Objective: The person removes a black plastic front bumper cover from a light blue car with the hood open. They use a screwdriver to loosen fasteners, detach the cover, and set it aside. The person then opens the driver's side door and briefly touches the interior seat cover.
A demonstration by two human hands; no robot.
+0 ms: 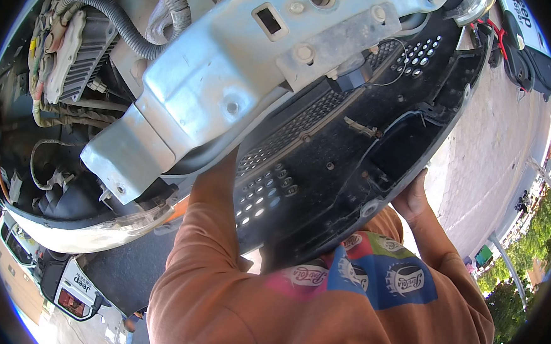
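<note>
A black plastic bumper cover (pixel 344 139) with perforated grille mesh (pixel 296 118) hangs tilted in front of my chest, its inner side facing up. My right hand (pixel 412 199) holds its outer edge at the right; some fingertips are hidden behind the edge. My left forearm (pixel 214 180) reaches up between the cover and a silvery metal bumper beam (pixel 209 91). My left hand is out of view beneath the beam, so what it touches cannot be told. A bolted bracket (pixel 338 45) sits on the beam, with a thin looped wire (pixel 406 62) near it.
Left of the beam are a finned metal module (pixel 81 56), corrugated conduit (pixel 120 25) and wiring. Headlights (pixel 85 235) flank the car's front. Covers with Jeep and Mopar writing (pixel 77 288) lie at both sides. Red-handled tools or cables (pixel 499 37) are at the upper right. Paved ground (pixel 487 145) lies beyond.
</note>
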